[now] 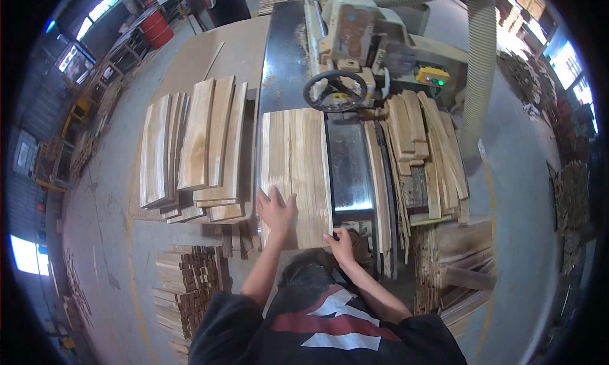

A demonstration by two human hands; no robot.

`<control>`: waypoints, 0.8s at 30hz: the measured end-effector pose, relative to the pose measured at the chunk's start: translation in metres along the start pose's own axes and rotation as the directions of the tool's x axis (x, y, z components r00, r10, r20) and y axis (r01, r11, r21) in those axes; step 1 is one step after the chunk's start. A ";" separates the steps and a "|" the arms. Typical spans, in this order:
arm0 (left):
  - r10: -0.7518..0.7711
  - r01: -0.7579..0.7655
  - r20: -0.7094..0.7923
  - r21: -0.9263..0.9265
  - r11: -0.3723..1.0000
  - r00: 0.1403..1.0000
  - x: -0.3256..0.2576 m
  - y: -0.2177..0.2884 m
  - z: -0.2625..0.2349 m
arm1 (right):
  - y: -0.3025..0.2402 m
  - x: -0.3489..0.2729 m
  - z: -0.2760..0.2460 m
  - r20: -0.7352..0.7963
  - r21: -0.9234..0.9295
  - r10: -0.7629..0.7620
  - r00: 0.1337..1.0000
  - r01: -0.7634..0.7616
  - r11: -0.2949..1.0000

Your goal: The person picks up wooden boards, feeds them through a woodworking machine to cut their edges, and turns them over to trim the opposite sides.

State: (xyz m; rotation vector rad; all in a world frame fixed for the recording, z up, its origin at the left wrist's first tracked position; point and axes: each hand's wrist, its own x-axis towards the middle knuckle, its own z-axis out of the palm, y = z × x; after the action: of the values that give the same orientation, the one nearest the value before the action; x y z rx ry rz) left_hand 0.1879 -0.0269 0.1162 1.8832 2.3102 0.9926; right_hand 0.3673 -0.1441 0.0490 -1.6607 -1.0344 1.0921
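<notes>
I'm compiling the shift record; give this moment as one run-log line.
left hand: spread on wide board | right hand: at its near right corner | leftward: stacked planks | ahead: black handwheel

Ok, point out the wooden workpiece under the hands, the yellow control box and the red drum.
Wooden workpiece [304,168], head view: middle of its upper face.
Yellow control box [431,76], head view: its front.
Red drum [156,28], head view: its curved side.

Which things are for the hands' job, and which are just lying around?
Probably for the job:
wide pale flat wooden board, touched by left hand and right hand
large beige metal machine

Seemingly just lying around:
round red metal drum
thin pale wooden strip
</notes>
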 end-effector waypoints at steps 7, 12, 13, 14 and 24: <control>0.011 -0.012 0.050 0.022 1.000 0.999 -0.067 0.038 0.000 | 0.008 -0.060 -0.062 0.422 0.617 0.537 0.730 -0.665 0.420; -0.051 0.052 0.070 -0.005 0.999 0.996 -0.071 0.081 0.019 | 0.014 -0.059 -0.071 0.323 0.759 0.527 0.786 -0.548 0.352; -0.051 0.051 0.062 -0.003 0.999 0.997 -0.068 0.082 0.026 | 0.010 -0.058 -0.071 0.325 0.827 0.530 0.783 -0.507 0.242; -0.051 0.051 0.051 -0.001 0.999 0.997 -0.064 0.084 0.032 | 0.005 -0.056 -0.072 0.329 0.880 0.532 0.781 -0.458 0.128; -0.098 0.098 0.028 -0.007 0.995 0.995 -0.022 0.095 0.064 | 0.002 -0.024 -0.075 0.428 0.689 0.472 0.771 -0.616 0.382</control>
State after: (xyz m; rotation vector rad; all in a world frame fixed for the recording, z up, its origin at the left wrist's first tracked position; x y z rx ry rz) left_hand 0.3021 -0.0091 0.1009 1.7495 2.3535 0.9575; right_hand 0.4319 -0.1827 0.0702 -1.1172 0.0908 1.8192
